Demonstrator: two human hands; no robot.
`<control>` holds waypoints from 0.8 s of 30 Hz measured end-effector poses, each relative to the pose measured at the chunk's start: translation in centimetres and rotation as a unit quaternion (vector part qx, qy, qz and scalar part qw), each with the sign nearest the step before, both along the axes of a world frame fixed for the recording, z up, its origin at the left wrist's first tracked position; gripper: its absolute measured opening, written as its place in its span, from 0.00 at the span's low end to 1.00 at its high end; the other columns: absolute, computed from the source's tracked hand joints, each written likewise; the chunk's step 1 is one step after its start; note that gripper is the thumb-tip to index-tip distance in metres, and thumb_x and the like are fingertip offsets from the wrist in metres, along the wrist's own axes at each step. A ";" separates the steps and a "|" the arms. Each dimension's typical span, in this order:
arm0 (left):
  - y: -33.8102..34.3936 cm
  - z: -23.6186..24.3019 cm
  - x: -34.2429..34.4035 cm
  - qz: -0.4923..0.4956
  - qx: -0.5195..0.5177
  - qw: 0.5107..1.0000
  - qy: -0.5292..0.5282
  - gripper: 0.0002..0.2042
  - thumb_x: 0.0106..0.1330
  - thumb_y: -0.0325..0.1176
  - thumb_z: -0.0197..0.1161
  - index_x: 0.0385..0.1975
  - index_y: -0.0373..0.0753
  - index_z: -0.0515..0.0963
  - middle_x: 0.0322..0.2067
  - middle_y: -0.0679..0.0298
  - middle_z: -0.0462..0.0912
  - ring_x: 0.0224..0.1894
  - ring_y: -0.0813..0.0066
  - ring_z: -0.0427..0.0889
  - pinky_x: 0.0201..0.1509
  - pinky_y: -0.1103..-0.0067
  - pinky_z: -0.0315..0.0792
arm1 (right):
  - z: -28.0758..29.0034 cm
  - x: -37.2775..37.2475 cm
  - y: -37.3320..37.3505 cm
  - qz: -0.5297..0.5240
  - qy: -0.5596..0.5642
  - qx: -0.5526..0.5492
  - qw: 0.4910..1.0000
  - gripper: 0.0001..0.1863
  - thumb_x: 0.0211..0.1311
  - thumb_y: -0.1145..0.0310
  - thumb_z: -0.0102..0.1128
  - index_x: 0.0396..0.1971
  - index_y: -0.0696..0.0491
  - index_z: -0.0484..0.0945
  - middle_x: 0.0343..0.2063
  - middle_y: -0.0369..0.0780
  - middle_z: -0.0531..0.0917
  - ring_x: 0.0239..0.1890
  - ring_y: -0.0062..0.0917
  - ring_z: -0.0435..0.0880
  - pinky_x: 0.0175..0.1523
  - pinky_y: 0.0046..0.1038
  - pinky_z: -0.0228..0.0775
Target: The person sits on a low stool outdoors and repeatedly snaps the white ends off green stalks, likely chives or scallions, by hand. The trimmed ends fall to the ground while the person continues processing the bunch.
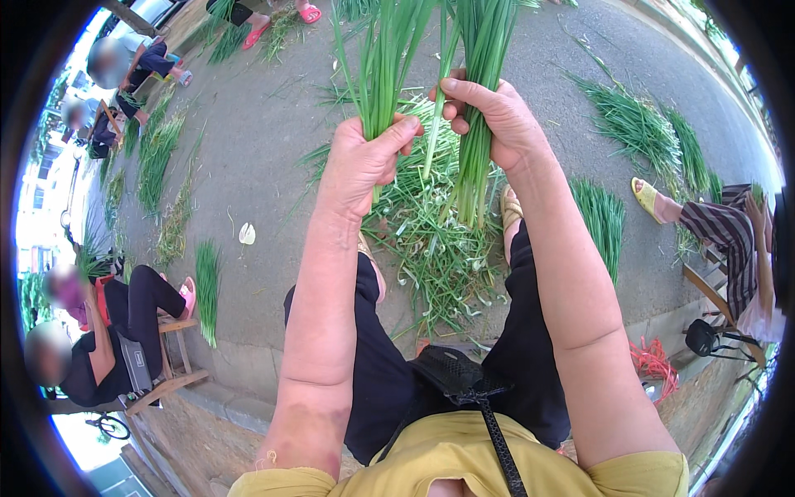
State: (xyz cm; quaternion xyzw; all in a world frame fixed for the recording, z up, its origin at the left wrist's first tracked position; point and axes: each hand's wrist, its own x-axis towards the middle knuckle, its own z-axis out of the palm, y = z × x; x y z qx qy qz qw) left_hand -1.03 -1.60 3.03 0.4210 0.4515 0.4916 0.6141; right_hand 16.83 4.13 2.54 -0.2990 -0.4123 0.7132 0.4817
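My left hand [368, 161] is closed round a bunch of long green leafy stalks [389, 58], held upright at the top middle of the head view. My right hand [497, 124] grips a longer bunch [472, 186] whose pale lower ends hang below it, and pinches a few separate stalks [432, 149] between thumb and fingers, just left of that bunch. Under both hands a loose pile of trimmed leaves and pale scraps [426, 273] lies on the pavement between my sandalled feet.
Stalk bundles lie on the pavement [248, 149] at left [207, 290] and right [596, 232]. Seated co-workers are at lower left [108, 348], upper left [145, 66] and right [729, 240]. A black bag [455, 373] is at my lap; red plastic twine [654, 364] lies right.
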 end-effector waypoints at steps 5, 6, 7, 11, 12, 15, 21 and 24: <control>0.1 -0.4 0.6 0.021 0.029 0.999 0.032 0.08 0.56 0.34 0.68 0.29 0.38 0.77 0.20 0.73 0.73 0.13 0.93 0.59 0.14 0.90 0.49 | 0.1 -0.7 -0.5 -0.011 -0.033 0.012 0.999 0.09 0.51 0.71 0.65 0.31 0.58 0.76 0.23 0.37 0.80 0.21 0.16 0.76 0.23 0.16 0.65; 0.2 -0.7 0.6 0.022 0.034 0.999 0.037 0.08 0.56 0.33 0.68 0.28 0.38 0.76 0.20 0.73 0.73 0.14 0.92 0.60 0.14 0.90 0.49 | 0.1 -0.7 -0.5 -0.009 -0.042 0.018 0.999 0.09 0.51 0.71 0.65 0.30 0.58 0.75 0.23 0.38 0.80 0.21 0.16 0.77 0.23 0.16 0.66; 0.2 -0.8 0.6 0.023 0.040 0.998 0.041 0.08 0.55 0.33 0.68 0.28 0.39 0.76 0.20 0.73 0.73 0.14 0.92 0.60 0.15 0.90 0.50 | 0.1 -0.7 -0.5 -0.008 -0.051 0.025 0.998 0.09 0.50 0.72 0.65 0.29 0.58 0.75 0.22 0.38 0.80 0.21 0.17 0.78 0.23 0.17 0.67; 0.2 -0.9 1.0 0.068 0.066 0.988 0.125 0.05 0.54 0.29 0.67 0.26 0.37 0.78 0.20 0.73 0.76 0.21 0.87 0.69 0.24 0.86 0.62 | -0.2 -1.1 -0.5 -0.035 -0.097 0.042 0.994 0.10 0.50 0.71 0.66 0.29 0.58 0.75 0.22 0.38 0.80 0.20 0.17 0.77 0.23 0.18 0.66; 0.2 -1.0 1.0 0.077 0.068 0.983 0.155 0.05 0.55 0.29 0.66 0.26 0.37 0.78 0.21 0.72 0.76 0.22 0.86 0.70 0.26 0.85 0.63 | -0.2 -1.2 -0.6 -0.039 -0.108 0.040 0.993 0.10 0.50 0.71 0.66 0.29 0.58 0.75 0.21 0.38 0.80 0.19 0.17 0.76 0.23 0.18 0.66; 0.3 -1.1 1.3 0.085 0.076 0.980 0.162 0.06 0.57 0.30 0.66 0.28 0.37 0.77 0.19 0.74 0.73 0.17 0.89 0.65 0.19 0.88 0.57 | -0.3 -1.1 -0.5 -0.029 -0.101 0.021 0.994 0.10 0.50 0.71 0.65 0.29 0.59 0.76 0.20 0.38 0.80 0.19 0.17 0.76 0.23 0.18 0.66; 0.3 -1.2 1.3 0.071 0.062 0.989 0.117 0.06 0.60 0.31 0.63 0.30 0.37 0.75 0.18 0.74 0.71 0.13 0.92 0.60 0.14 0.89 0.53 | -0.4 -1.0 -0.4 -0.029 -0.073 0.000 0.997 0.09 0.50 0.71 0.65 0.28 0.59 0.77 0.21 0.38 0.80 0.19 0.17 0.76 0.24 0.17 0.67; 0.2 -1.2 1.2 0.059 0.053 0.993 0.089 0.06 0.61 0.31 0.61 0.31 0.36 0.74 0.19 0.74 0.71 0.13 0.92 0.59 0.14 0.89 0.52 | -0.5 -0.9 -0.3 -0.031 -0.055 0.001 0.998 0.08 0.51 0.72 0.64 0.28 0.59 0.77 0.22 0.39 0.81 0.20 0.17 0.77 0.24 0.17 0.68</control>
